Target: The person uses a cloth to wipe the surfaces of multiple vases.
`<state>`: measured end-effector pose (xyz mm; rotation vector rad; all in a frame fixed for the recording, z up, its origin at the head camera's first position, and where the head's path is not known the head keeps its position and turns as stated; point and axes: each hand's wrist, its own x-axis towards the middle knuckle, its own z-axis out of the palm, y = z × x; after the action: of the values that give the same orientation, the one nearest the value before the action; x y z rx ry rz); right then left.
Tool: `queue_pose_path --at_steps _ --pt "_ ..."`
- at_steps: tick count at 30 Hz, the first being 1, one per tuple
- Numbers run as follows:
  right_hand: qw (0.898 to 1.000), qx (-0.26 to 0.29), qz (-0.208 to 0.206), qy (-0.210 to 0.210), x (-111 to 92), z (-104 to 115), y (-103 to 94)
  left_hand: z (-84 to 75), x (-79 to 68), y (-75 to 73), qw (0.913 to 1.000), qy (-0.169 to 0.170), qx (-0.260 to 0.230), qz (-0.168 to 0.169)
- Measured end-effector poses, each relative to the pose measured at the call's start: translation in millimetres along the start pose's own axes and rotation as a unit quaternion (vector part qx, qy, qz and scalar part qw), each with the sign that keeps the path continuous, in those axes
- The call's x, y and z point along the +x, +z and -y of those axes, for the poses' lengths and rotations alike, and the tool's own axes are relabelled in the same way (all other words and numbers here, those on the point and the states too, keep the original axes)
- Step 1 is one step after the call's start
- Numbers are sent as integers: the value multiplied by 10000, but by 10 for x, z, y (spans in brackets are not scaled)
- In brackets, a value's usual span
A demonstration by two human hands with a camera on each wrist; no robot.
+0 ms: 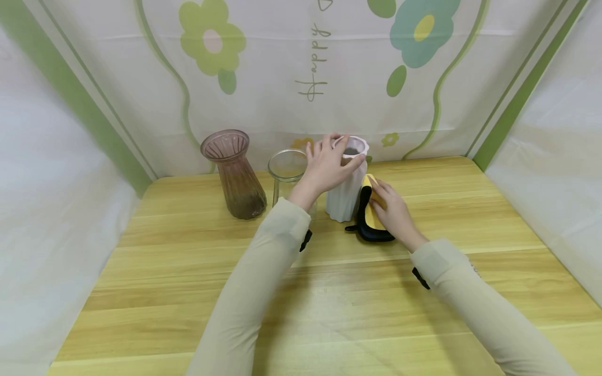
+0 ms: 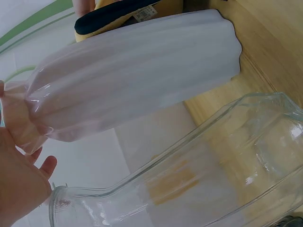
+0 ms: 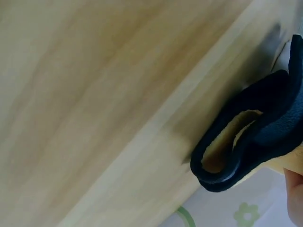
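A ribbed white vase (image 1: pixel 342 201) with a pinkish neck stands upright at the back of the table. My left hand (image 1: pixel 324 164) holds it by the rim, fingers across the far side and thumb at the near side. In the left wrist view the vase (image 2: pixel 137 78) shows nearly whole. My right hand (image 1: pixel 395 211) grips a folded yellow cloth with black edging (image 1: pixel 364 216) close against the vase's right side. A folded loop of the cloth (image 3: pixel 220 177) shows in the right wrist view; most of that hand is out of frame there.
Left of the white vase stands a clear glass vase (image 1: pixel 287 167), partly behind my left arm. Farther left is a purple-brown ribbed glass vase (image 1: pixel 242 188). The wooden table (image 1: pixel 188 292) meets a flower-printed curtain (image 1: pixel 277 104) at the back.
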<state>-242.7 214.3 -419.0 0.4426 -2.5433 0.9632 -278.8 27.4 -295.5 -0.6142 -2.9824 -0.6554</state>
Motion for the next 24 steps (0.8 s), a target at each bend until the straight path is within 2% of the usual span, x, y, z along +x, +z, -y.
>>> queue_pose_path --at_steps 7,17,24 --pt "9997 106 -196 -87 40 18 -14 -4 -8 -33 9999 94 83 63" --pt "9924 498 -903 -666 253 193 -141 7 -29 -74 9995 145 -128 256" --pt "9910 684 -953 -642 286 204 -154 12 -25 -72 9986 121 -294 419"
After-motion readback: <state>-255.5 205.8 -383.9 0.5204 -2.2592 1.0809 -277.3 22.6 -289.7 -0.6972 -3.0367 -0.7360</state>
